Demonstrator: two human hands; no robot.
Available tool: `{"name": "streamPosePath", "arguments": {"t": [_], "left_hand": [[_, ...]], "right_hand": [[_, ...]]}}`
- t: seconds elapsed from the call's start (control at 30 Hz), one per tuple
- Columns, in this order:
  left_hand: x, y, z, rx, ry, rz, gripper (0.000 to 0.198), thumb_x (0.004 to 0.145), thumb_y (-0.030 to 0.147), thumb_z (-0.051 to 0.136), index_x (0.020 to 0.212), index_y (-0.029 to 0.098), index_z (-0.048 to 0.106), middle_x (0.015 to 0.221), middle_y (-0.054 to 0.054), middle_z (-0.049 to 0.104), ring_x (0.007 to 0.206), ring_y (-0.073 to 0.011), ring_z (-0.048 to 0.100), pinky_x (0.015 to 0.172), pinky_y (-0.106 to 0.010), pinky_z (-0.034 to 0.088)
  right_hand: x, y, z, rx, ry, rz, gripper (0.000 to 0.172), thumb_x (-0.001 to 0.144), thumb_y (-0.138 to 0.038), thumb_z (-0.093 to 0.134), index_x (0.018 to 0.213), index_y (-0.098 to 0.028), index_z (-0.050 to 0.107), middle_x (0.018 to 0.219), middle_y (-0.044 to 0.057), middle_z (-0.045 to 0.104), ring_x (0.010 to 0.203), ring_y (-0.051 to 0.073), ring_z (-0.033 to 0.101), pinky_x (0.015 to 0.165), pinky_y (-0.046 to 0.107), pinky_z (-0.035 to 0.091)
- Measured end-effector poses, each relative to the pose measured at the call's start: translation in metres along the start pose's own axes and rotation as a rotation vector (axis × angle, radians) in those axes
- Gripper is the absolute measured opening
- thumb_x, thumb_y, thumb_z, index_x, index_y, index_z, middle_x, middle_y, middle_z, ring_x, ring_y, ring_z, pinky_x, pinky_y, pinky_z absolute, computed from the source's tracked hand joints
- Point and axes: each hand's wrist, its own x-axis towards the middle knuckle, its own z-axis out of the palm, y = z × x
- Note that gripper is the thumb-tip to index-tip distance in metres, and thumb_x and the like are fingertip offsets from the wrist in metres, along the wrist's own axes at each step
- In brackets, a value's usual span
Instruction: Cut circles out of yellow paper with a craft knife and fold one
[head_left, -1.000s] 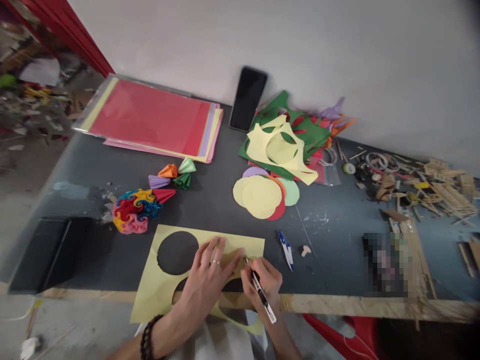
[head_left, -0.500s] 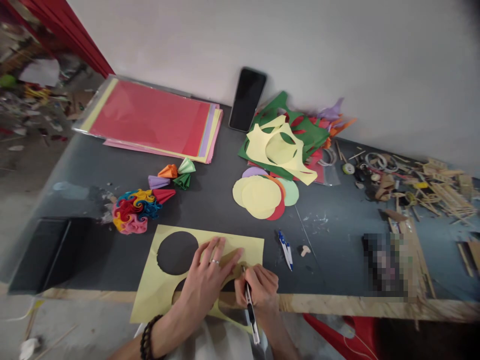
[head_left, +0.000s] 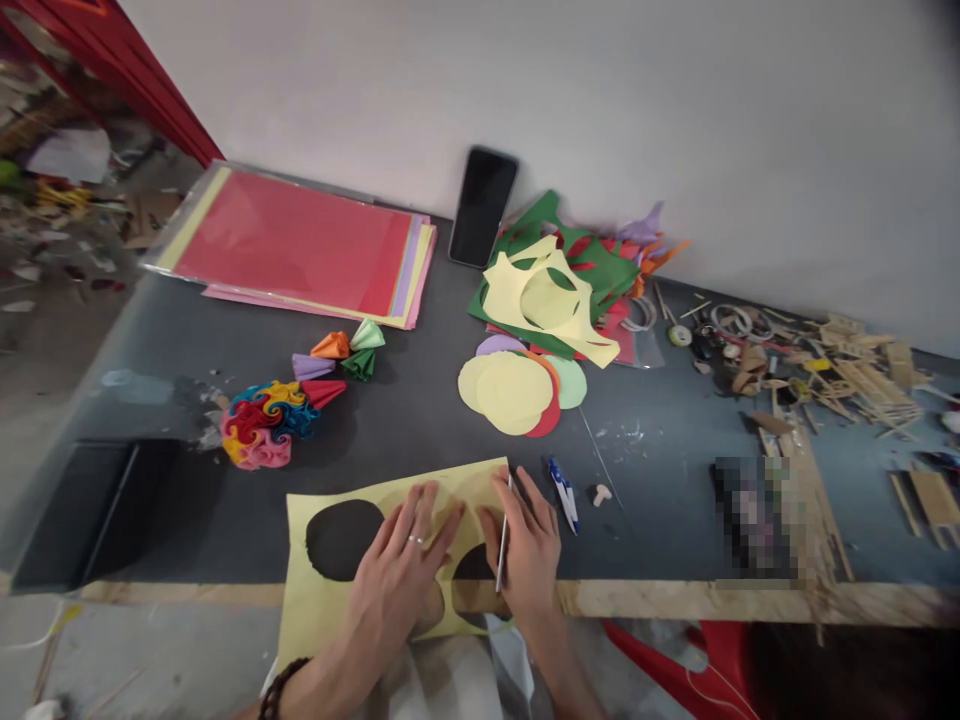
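A pale yellow sheet [head_left: 300,590] with large round holes lies at the table's front edge, its lower part overhanging. My left hand [head_left: 405,560] rests spread on its middle, a ring on one finger, holding nothing. At the sheet's right edge, my right hand [head_left: 529,540] has its fingers wrapped round a slim cutter [head_left: 503,545], which points up and down in the view. Beyond the sheet lie overlapping paper circles [head_left: 514,393], pale yellow ones on top. A blue and white compass [head_left: 564,494] lies right of my right hand.
Packed coloured sheets [head_left: 292,240] lie at the back left, near a leaning phone [head_left: 484,205]. Paper offcuts [head_left: 577,280] are heaped behind the circles. Folded paper cones [head_left: 330,346] and a curled paper ball [head_left: 266,425] sit left. Wood scraps [head_left: 862,370] cover the right.
The yellow sheet has turned, its right end swinging away from me. My right hand has shifted up to its right edge, and the cutter has changed angle. The view has moved slightly.
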Motion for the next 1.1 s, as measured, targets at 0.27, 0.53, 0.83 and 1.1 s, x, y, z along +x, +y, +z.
{"name": "streamPosePath", "arguments": {"t": [0.27,0.53,0.83,1.1], "left_hand": [[0.003,0.009,0.012,0.01,0.018,0.067,0.051,0.098,0.022,0.052,0.148,0.017,0.06,0.162,-0.006,0.056,0.147,-0.0208,0.056,0.115,-0.035,0.056],[-0.002,0.006,0.016,-0.04,0.016,0.049,0.054,0.096,0.018,0.052,0.15,0.019,0.058,0.163,-0.005,0.054,0.149,-0.0202,0.054,0.115,-0.035,0.054],[-0.002,0.006,0.017,-0.103,0.057,0.024,0.055,0.102,0.021,0.049,0.157,0.017,0.049,0.164,-0.006,0.054,0.153,-0.0215,0.048,0.122,-0.038,0.047],[-0.001,-0.019,0.005,-0.206,0.114,-0.034,0.06,0.105,0.026,0.051,0.162,0.013,0.037,0.165,-0.01,0.052,0.158,-0.0221,0.041,0.128,-0.042,0.04]], "right_hand": [[0.008,-0.006,0.006,0.058,0.052,-0.037,0.031,0.093,-0.015,0.067,0.121,-0.027,0.072,0.118,0.005,0.083,0.11,0.025,0.078,0.094,0.042,0.062],[0.007,-0.011,-0.002,0.149,0.091,-0.002,0.022,0.094,-0.014,0.068,0.106,-0.031,0.077,0.105,0.001,0.083,0.097,0.021,0.079,0.087,0.038,0.066],[0.014,-0.013,-0.009,0.252,0.098,0.044,0.024,0.094,-0.016,0.069,0.109,-0.033,0.076,0.11,-0.001,0.084,0.103,0.021,0.08,0.09,0.035,0.07],[0.071,-0.015,-0.013,0.155,0.118,-0.272,0.018,0.094,-0.013,0.071,0.104,-0.026,0.078,0.099,0.003,0.084,0.097,0.018,0.078,0.098,0.033,0.062]]}}
